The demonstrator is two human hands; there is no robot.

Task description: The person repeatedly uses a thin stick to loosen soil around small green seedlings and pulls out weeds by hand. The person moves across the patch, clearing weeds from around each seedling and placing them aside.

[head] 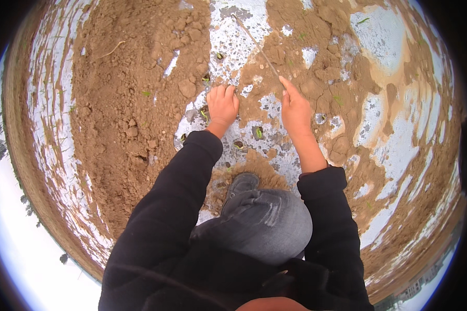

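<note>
My right hand (297, 110) grips a thin stick or metal rod (257, 46), whose far end rests over the pale plastic mulch film (237, 42) or close above it. My left hand (222, 104) is down at the soil and film, back upward with fingers bent; whatever lies under the fingertips is hidden. Just left of that hand a green seedling (204, 113) shows in a hole in the film. Between my forearms are another seedling (259, 132) and a sprout in a dark hole (238, 145). Farther ahead, a seedling (219, 56) pokes through the film.
Loose brown soil with clods (128, 128) lies on the left. More soil-smeared film (381, 42) stretches along the right, and film strips (52, 97) run at the far left. My shoe (244, 183) and bent knee (272, 221) are close behind my hands.
</note>
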